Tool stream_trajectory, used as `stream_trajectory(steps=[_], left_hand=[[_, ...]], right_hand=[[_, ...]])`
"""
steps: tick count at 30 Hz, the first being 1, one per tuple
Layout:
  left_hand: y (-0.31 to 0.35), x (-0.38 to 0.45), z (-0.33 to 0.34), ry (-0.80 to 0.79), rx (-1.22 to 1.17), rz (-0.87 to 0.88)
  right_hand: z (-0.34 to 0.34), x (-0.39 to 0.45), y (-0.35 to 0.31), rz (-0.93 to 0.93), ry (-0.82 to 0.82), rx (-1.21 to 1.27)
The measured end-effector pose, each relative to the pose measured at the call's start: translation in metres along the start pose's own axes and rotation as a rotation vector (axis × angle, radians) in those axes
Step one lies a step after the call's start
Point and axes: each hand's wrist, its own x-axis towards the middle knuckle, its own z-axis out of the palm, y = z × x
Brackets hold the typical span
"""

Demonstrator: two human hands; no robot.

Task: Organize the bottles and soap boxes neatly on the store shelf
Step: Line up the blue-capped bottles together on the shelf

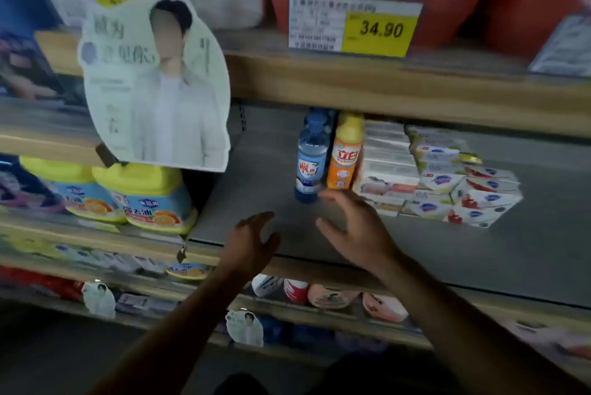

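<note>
A blue bottle [311, 162] and an orange bottle with a yellow cap [345, 156] stand upright side by side on the grey shelf [256, 177], with more blue bottles lined up behind. Stacked white soap boxes [441, 180] sit right of the orange bottle, touching it. My right hand [355, 225] is open with fingers spread, its fingertips just below the base of the orange bottle. To its left, my left hand [252, 241] hovers over the shelf's front, open and holding nothing.
Two yellow-capped jugs [140, 196] stand at the left of the shelf behind a hanging cardboard advert [153, 84]. The wooden shelf above [383, 87] carries a 34.90 price tag [355, 25] and red bags. Lower shelves hold several packs and bottles [326, 295].
</note>
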Motion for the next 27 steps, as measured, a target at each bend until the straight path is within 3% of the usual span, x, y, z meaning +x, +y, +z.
stream_trajectory(steps=[5,8,10,14,18,21,24,27], left_hand=[[-0.018,0.020,0.027,-0.097,0.330,0.164],[-0.028,0.021,0.046,-0.007,0.413,0.218],[-0.033,0.024,0.054,0.043,0.434,0.233],[-0.042,0.026,0.063,0.087,0.495,0.239],[-0.047,0.025,0.068,0.142,0.487,0.263],[-0.051,0.028,0.069,0.145,0.478,0.287],[-0.051,0.028,0.069,0.154,0.465,0.293],[-0.048,0.027,0.067,0.175,0.433,0.277]], right_hand=[[-0.007,0.058,-0.007,-0.241,0.207,-0.391],[-0.003,0.091,-0.006,-0.362,0.345,-0.557],[-0.005,0.113,-0.006,-0.330,0.387,-0.645],[-0.003,0.146,-0.004,-0.140,0.323,-0.804],[0.001,0.142,0.004,-0.212,0.365,-0.885],[0.005,0.124,0.005,-0.372,0.467,-0.790],[0.007,0.102,0.006,-0.438,0.422,-0.445],[0.009,0.077,0.012,-0.430,0.386,-0.283]])
